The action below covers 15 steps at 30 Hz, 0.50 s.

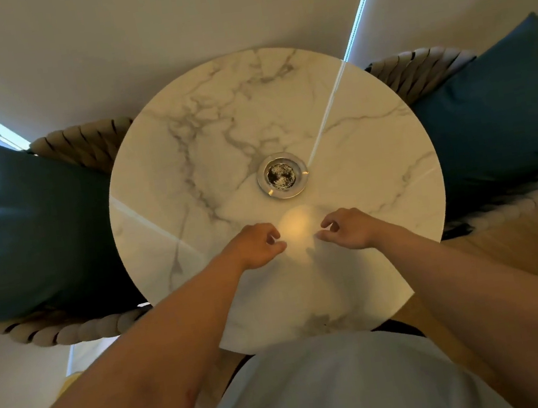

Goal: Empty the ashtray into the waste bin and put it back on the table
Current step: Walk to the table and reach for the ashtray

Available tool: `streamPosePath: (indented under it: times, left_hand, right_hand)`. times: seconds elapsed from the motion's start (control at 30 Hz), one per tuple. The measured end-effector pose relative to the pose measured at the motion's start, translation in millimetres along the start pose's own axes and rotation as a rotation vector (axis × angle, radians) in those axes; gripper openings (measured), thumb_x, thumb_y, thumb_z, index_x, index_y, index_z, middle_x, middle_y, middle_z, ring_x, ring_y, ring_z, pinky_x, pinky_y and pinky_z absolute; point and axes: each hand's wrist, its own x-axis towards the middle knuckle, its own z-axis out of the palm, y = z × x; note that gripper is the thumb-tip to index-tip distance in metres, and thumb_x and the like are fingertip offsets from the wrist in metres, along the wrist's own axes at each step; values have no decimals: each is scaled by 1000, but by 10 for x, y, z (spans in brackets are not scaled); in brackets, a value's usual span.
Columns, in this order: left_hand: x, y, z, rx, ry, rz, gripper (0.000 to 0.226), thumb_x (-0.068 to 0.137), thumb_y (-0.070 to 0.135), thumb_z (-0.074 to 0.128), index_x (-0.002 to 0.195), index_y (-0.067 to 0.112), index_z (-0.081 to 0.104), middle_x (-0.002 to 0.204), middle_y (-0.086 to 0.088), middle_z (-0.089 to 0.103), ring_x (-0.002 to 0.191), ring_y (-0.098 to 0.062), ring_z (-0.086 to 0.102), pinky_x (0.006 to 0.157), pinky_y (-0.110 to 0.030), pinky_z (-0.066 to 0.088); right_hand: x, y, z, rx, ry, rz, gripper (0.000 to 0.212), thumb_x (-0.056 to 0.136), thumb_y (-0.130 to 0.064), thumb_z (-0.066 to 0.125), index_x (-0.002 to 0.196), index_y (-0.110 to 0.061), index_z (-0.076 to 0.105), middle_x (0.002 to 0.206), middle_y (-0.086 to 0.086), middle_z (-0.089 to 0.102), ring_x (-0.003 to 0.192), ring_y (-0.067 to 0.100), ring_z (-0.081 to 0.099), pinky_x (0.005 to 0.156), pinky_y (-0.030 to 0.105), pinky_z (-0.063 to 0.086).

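A round glass ashtray (282, 176) with dark ash in its bowl sits near the middle of a round white marble table (186, 167). Both my hands hover over the table's near part, a short way in front of the ashtray and apart from it. My left hand (257, 245) has its fingers loosely curled and holds nothing. My right hand (347, 229) mirrors it, fingers curled and apart, also holding nothing. No waste bin is in view.
Two woven rope chairs flank the table, the left one (79, 144) with a dark teal cushion (36, 229), the right one (421, 68) with a blue cushion (496, 109). Pale blinds hang behind. Wooden floor (510, 256) shows at the right.
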Motion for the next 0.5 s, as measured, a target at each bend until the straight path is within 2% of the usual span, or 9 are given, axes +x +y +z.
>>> streamPosePath:
  times: [0.33,0.5]
  left_hand:
    - [316,-15,-287,-52,63,-19,49,88,45,67,127,18,58,124,-4,63,108,-21,61,91,-33,47]
    - [477,18,-361,-29,183,-100,64,81,45,74,135,21,50,128,-3,60,112,-21,60,93,-36,49]
  right_hand:
    - [357,-122,-383,18,37,48,58,90,-49,63,135,-13,56,126,10,64,121,26,56,98,31,42]
    - [616,-120,-547,42,63,-30,66,86,-42,70,141,-11,49,128,12,63,120,28,58,91,28,42]
